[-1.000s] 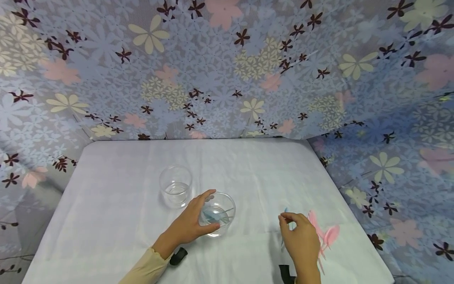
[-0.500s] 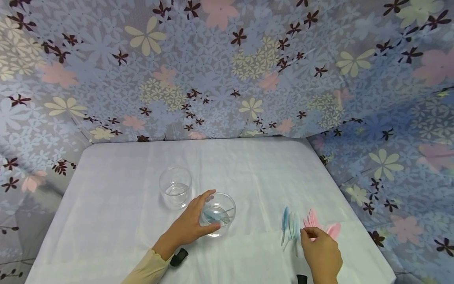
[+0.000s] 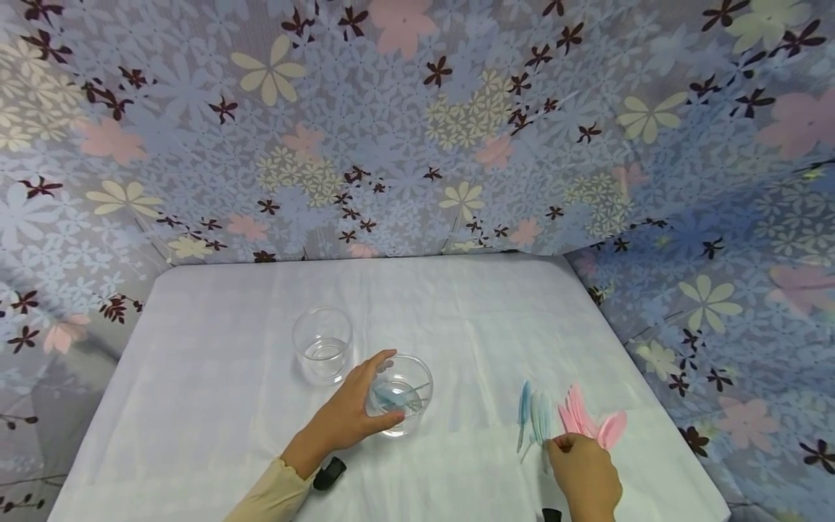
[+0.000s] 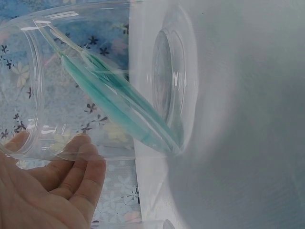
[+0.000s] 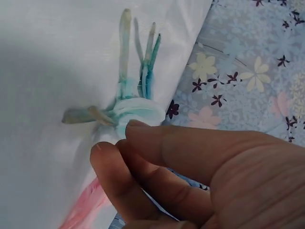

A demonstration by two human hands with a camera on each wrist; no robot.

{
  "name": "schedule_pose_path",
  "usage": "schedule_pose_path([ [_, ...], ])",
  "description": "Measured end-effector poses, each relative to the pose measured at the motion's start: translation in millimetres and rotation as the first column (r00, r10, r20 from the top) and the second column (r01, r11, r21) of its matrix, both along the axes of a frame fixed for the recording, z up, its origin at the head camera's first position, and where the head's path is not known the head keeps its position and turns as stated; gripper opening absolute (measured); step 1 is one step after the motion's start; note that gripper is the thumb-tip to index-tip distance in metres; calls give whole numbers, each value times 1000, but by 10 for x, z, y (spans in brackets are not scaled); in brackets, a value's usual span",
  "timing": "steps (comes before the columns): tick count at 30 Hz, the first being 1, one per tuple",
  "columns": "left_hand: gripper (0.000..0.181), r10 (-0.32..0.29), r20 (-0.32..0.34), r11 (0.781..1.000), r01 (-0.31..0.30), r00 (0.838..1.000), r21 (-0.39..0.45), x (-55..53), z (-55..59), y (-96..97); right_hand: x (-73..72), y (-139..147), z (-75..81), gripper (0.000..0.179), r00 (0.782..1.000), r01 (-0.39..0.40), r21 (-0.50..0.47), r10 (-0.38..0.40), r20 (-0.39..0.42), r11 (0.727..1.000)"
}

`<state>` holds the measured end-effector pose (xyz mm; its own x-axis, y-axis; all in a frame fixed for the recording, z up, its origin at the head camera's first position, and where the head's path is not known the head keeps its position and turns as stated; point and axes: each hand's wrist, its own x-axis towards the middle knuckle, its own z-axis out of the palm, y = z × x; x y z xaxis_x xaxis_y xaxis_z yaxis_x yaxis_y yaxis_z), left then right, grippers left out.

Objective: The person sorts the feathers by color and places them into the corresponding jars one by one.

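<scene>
My left hand (image 3: pixel 349 409) cups a clear glass cup (image 3: pixel 427 377), thumb at the near side and fingers at the far side. Inside that cup lean several slim teal feather-like pieces (image 4: pixel 109 100) with thin stems. On the right, my right hand (image 3: pixel 587 475) is low over the white cloth. Its thumb and fingertips pinch at the end of a pale teal feather-like piece (image 5: pixel 143 109); the thumb covers part of it. More pale teal pieces (image 3: pixel 538 413) and a bluer one (image 3: pixel 524 406) lie just beyond, stems fanned out.
Several pink feather-like pieces (image 3: pixel 575 413) lie right of the teal ones, partly hidden by the right hand. A second clear cup (image 3: pixel 322 326) stands behind the left hand. A white cloth (image 3: pixel 457 304) covers the table; flowered fabric (image 3: pixel 391 145) hangs behind it and to the right.
My right hand has moved right and down from over the blue piece, uncovering it and the teal ones, then slightly back left to the teal ends. The left hand keeps its place.
</scene>
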<state>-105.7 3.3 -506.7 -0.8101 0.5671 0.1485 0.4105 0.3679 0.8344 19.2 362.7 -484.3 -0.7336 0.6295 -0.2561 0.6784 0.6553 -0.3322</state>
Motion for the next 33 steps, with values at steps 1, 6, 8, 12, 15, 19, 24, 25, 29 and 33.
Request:
schedule_pose_path([
  [1,92,0,0,1000,0,1000,2,0,-3,0,-1,0,-5,22,1000,-1,0,1,10,1000],
  [6,90,4,6,1000,-4,1000,2,5,2,-5,0,9,-9,21,999,-18,-7,18,33,1000],
  [8,90,4,13,1000,-4,1000,2,8,7,-7,6,16,-8,21,999,-29,-9,30,35,1000],
  [12,90,1,17,1000,-1,1000,1,12,11,-8,24,27,-13,22,998,-41,-22,42,53,999],
  [15,91,-3,6,1000,3,1000,6,10,5,-6,31,31,-20,24,996,-42,-37,45,77,998],
  [19,91,-1,-4,1000,1,1000,5,3,-6,-4,23,39,-27,27,994,-52,-45,56,91,998],
  [24,92,5,-7,1000,-4,1000,2,-7,-12,1,17,40,-14,30,991,-68,-55,74,109,996],
  [25,93,5,-6,1000,-5,1000,2,-8,-14,1,20,36,-6,30,991,-71,-60,78,113,996],
  [29,94,4,2,1000,-4,1000,-3,-5,-13,1,25,22,18,25,989,-79,-76,88,119,994],
  [33,93,0,8,1000,0,1000,-6,-1,-8,-2,27,26,10,23,989,-83,-74,91,116,994],
])
